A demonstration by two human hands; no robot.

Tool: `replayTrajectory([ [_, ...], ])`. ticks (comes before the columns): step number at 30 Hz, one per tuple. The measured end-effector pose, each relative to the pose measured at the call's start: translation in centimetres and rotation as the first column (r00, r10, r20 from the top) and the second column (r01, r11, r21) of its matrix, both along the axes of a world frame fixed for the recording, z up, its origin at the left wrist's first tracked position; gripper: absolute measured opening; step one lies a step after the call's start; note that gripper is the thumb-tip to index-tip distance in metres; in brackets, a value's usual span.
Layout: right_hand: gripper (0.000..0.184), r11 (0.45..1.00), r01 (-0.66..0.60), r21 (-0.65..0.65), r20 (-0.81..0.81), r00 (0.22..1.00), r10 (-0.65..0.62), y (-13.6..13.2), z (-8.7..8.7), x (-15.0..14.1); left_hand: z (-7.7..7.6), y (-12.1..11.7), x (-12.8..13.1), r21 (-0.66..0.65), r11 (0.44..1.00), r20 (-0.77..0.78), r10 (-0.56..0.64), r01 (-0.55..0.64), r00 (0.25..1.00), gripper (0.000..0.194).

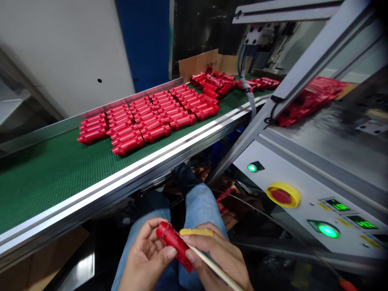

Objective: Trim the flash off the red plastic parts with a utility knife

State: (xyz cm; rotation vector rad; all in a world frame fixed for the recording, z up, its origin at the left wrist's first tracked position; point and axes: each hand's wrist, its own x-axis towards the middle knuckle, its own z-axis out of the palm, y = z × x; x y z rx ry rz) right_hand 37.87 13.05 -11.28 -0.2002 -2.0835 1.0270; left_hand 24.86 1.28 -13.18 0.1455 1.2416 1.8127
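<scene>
My left hand [145, 254] grips a ribbed red plastic cylindrical part [173, 243] low in the view, above my jeans-clad knees [200, 206]. My right hand [216, 256] holds a thin pale stick [216, 267], and its fingers press against the part's side. A yellow band or wrap [196, 232] lies across the top of my right hand's fingers, next to the part. Many similar red parts [151, 117] lie in tight rows on a green conveyor belt [51, 182], well beyond my hands. More lie in a loose heap [214, 83] farther along.
A steel belt rail [127, 180] runs between my knees and the belt. At right stands a control panel [303, 190] with a red, yellow-ringed stop button [283, 194], green lights and digital displays. A glass-sided machine housing [312, 101] stands behind it, with red parts inside.
</scene>
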Motion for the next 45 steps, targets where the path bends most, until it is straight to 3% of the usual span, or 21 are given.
replayTrajectory([
  [10, 0.038, 0.996, 0.068, 0.048, -0.054, 0.996, -0.066, -0.8, -0.7, -0.2, 0.8, 0.2, 0.1, -0.026, 0.999, -0.022, 0.047, -0.047, 0.999, 0.054],
  [20, 0.034, 0.991, 0.053, 0.126, 0.040, 0.997, -0.058, -0.8, -0.2, 0.3, 1.2, 0.3, 0.2, -0.054, 0.994, -0.039, 0.095, -0.097, 0.995, 0.052],
  [23, 0.034, 0.997, 0.056, 0.057, 0.016, 0.998, -0.057, -0.6, 0.4, 0.6, 1.1, 0.1, -0.1, -0.044, 0.996, -0.053, 0.073, -0.075, 0.996, 0.051],
  [27, 0.028, 0.992, 0.046, -0.118, 0.165, 0.986, -0.026, -0.3, 1.2, 1.1, 0.8, -0.1, -0.3, -0.026, 0.999, -0.048, 0.026, -0.027, 0.998, 0.053],
  [30, 0.024, 0.985, 0.053, -0.165, 0.194, 0.981, -0.020, -0.1, 1.1, 1.1, 0.6, -0.2, -0.2, -0.010, 1.000, -0.006, -0.015, 0.015, 1.000, 0.055],
  [36, 0.022, 0.986, 0.061, -0.157, 0.194, 0.981, -0.030, 0.1, 0.4, 0.7, 0.6, -0.3, -0.2, 0.005, 0.999, 0.018, -0.038, 0.038, 0.999, 0.057],
  [45, 0.018, 0.988, 0.102, -0.116, 0.224, 0.972, -0.074, 0.3, 0.7, 0.6, 0.6, -0.3, -0.4, 0.003, 0.999, 0.004, -0.048, 0.048, 0.999, 0.056],
])
